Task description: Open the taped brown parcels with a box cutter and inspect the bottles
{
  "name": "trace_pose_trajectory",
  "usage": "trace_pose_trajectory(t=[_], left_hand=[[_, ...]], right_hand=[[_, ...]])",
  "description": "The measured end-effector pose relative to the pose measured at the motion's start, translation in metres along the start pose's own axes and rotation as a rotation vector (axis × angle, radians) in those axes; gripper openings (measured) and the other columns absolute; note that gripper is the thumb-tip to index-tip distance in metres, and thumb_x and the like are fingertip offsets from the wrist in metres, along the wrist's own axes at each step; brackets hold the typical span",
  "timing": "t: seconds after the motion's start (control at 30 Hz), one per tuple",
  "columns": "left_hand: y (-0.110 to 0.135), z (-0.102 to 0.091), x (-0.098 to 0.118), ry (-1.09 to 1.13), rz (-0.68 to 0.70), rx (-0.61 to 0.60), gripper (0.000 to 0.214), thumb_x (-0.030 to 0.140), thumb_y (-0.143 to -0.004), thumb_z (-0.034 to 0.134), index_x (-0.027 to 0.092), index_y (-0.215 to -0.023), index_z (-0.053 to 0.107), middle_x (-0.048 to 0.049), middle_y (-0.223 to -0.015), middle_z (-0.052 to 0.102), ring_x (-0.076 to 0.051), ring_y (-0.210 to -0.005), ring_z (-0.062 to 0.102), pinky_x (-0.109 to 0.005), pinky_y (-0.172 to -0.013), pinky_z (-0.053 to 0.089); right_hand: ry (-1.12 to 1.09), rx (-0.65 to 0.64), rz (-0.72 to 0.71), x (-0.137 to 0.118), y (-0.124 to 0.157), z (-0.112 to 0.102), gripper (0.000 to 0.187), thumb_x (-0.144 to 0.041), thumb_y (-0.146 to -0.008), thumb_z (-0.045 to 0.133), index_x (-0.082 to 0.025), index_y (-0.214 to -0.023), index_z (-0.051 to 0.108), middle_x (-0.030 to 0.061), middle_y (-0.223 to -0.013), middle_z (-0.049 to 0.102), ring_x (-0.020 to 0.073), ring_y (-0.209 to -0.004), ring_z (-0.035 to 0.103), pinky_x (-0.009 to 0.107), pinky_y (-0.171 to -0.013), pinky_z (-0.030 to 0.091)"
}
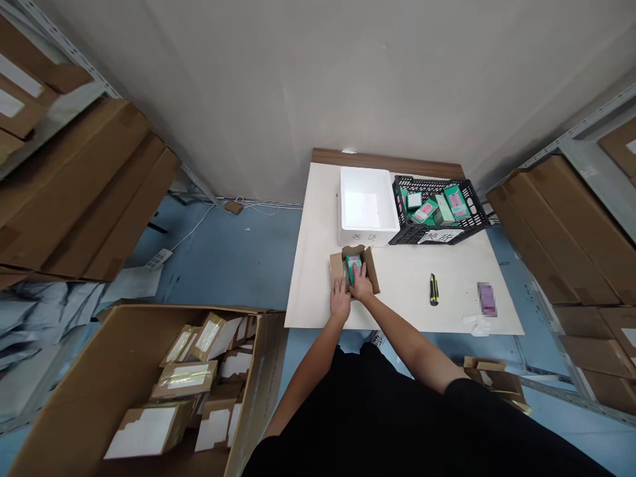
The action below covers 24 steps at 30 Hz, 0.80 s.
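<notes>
A small cardboard box (336,266) stands on the table near its front edge, flaps up and top uncovered. Inside it lies a green and pink product box (354,260). At the carton's lower left, my left hand (340,301) grips its wall and flap, fingers pointing away from me. My right hand (362,285) reaches into the carton from the right, its fingers closed on the product box. The palm side of both hands is hidden from view.
On the white table (397,291) are a white foam box (370,237), a black crate (417,233) of green boxes, a yellow-black utility knife (434,290) and a blurred purple item (487,299). A large carton (74,397) of packed boxes stands left; loaded shelves flank both sides.
</notes>
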<state>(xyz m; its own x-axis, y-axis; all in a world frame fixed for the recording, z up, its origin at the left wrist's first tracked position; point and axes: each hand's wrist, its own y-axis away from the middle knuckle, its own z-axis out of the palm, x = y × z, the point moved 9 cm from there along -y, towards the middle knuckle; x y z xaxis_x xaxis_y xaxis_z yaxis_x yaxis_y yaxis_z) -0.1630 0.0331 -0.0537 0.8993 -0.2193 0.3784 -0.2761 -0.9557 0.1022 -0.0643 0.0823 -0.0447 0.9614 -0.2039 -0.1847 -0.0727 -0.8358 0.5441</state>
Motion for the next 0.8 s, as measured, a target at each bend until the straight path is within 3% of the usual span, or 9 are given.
trace_pose_trajectory(t=[0.23, 0.47, 0.6, 0.67, 0.73, 0.8], left_hand=[[-0.016, -0.002, -0.001, 0.09, -0.095, -0.011, 0.059, 0.016, -0.099, 0.055, 0.024, -0.157, 0.061, -0.0134, -0.167, 0.05, -0.035, -0.157, 0.043, -0.053, -0.126, 0.043], [-0.008, -0.025, -0.021, 0.104, -0.187, -0.038, 0.059, 0.011, -0.095, 0.052, 0.022, -0.151, 0.068, -0.0118, -0.171, 0.045, -0.038, -0.161, 0.036, -0.053, -0.122, 0.047], [0.005, -0.045, -0.038, -0.016, -0.146, -0.076, 0.037, 0.016, -0.093, 0.061, 0.02, -0.123, 0.082, -0.0117, -0.175, 0.038, -0.042, -0.162, 0.032, -0.055, -0.12, 0.048], [0.009, -0.052, -0.043, -0.061, -0.115, -0.129, 0.026, 0.019, -0.089, 0.071, 0.02, -0.112, 0.083, -0.0133, -0.175, 0.037, -0.045, -0.161, 0.032, -0.057, -0.121, 0.046], [0.006, -0.061, -0.039, -0.061, -0.122, -0.144, 0.035, 0.021, -0.084, 0.079, 0.02, -0.119, 0.08, -0.0168, -0.173, 0.04, -0.047, -0.16, 0.033, -0.059, -0.122, 0.043], [-0.003, -0.072, -0.017, 0.009, -0.124, -0.088, 0.051, 0.025, -0.085, 0.081, 0.021, -0.135, 0.072, -0.0194, -0.169, 0.046, -0.046, -0.157, 0.039, -0.059, -0.123, 0.041]], right_hand=[[-0.05, 0.263, -0.064, 0.008, 0.042, -0.049, 0.094, -0.032, -0.093, 0.063, -0.029, -0.175, 0.018, 0.0134, -0.183, -0.003, 0.0368, -0.134, 0.062, 0.045, -0.103, 0.055], [-0.201, 0.453, -0.146, 0.025, 0.079, -0.104, 0.098, -0.033, -0.089, 0.063, -0.032, -0.175, 0.017, 0.0082, -0.184, 0.004, 0.0388, -0.134, 0.06, 0.047, -0.103, 0.057], [-0.301, 0.551, -0.141, 0.066, 0.093, -0.135, 0.098, -0.035, -0.087, 0.064, -0.028, -0.175, 0.021, 0.0101, -0.183, 0.011, 0.0386, -0.136, 0.059, 0.047, -0.1, 0.059], [-0.348, 0.568, -0.13, 0.094, 0.096, -0.144, 0.095, -0.035, -0.086, 0.064, -0.026, -0.173, 0.028, 0.0116, -0.179, 0.023, 0.0379, -0.137, 0.058, 0.047, -0.101, 0.059], [-0.379, 0.561, -0.121, 0.122, 0.095, -0.147, 0.086, -0.034, -0.086, 0.064, -0.024, -0.168, 0.04, 0.0111, -0.173, 0.037, 0.0362, -0.14, 0.056, 0.047, -0.107, 0.056], [-0.399, 0.54, -0.086, 0.148, 0.092, -0.144, 0.075, -0.033, -0.087, 0.063, -0.024, -0.161, 0.053, 0.0096, -0.168, 0.045, 0.0341, -0.141, 0.055, 0.045, -0.113, 0.053]])
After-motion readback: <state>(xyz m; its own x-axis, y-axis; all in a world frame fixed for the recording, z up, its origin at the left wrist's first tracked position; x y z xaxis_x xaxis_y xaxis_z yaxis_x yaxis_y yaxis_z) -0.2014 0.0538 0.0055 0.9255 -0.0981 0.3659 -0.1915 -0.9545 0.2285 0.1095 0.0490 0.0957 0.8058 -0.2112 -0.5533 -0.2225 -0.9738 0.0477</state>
